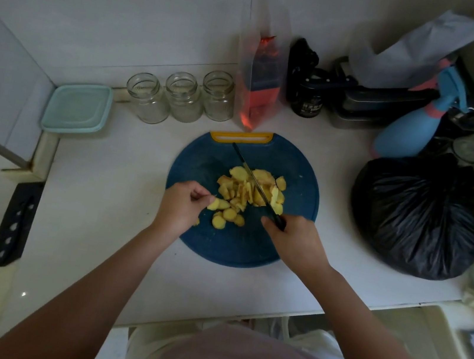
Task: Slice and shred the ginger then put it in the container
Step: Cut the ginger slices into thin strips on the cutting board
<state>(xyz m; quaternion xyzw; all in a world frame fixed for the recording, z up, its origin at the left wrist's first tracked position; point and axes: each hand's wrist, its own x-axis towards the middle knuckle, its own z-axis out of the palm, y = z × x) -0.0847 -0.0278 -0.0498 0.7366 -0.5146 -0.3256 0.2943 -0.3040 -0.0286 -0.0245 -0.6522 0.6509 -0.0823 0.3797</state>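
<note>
While the left hand [179, 205] pinched a ginger slice [215, 204] on the blue cutting board [219, 244] and the right hand [292, 234] gripped the knife [255, 182] over the ginger pile [251, 189], those fingers [200, 196] risked a nick.

I see pale yellow ginger slices [245, 194] with tan edges on a dark blue round cutting board [201, 161] with a yellow handle strip [241, 136], and a knife [255, 182] with a black blade and black handle across them. On my white counter [101, 204]: a mint-green lidded container [76, 109], three clear glass jars [180, 97], a clear pouch [260, 74] showing red and dark blue. At right I note a glossy black bag [416, 214] and a light blue spray bottle [414, 126] with pink trim.
</note>
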